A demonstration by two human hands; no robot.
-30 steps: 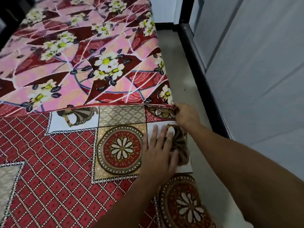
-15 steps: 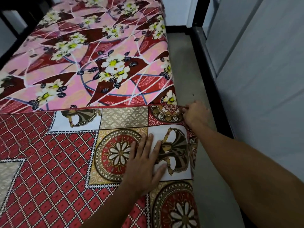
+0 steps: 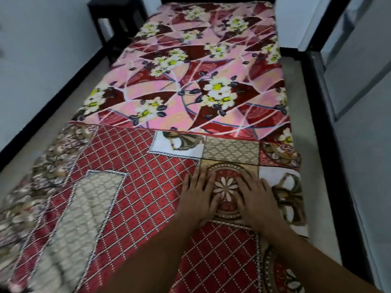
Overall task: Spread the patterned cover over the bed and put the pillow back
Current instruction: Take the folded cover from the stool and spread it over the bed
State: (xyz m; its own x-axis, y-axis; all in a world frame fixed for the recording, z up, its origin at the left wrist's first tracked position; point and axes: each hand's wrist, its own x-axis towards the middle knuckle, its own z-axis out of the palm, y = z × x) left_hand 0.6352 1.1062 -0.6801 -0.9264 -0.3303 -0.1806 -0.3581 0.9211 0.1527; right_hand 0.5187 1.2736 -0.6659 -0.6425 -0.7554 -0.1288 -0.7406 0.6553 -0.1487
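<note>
Both hands are down flat, side by side. The left hand (image 3: 198,199) and the right hand (image 3: 257,199) have straight, spread fingers and press on the red patchwork-print fabric cover (image 3: 131,187), gripping nothing. Between them sits the round flower medallion printed on the cloth (thumbs nearly meeting over it). The cover lies over the near part of the bed, and its far edge runs straight across from side to side. Beyond that edge the pink floral bedsheet (image 3: 190,85) is bare up to the head of the bed. The cover's left border drapes off the bed's side, blurred there. A black square stool (image 3: 118,24) stands by the far left corner, and grey floor (image 3: 321,187) runs along the right.
</note>
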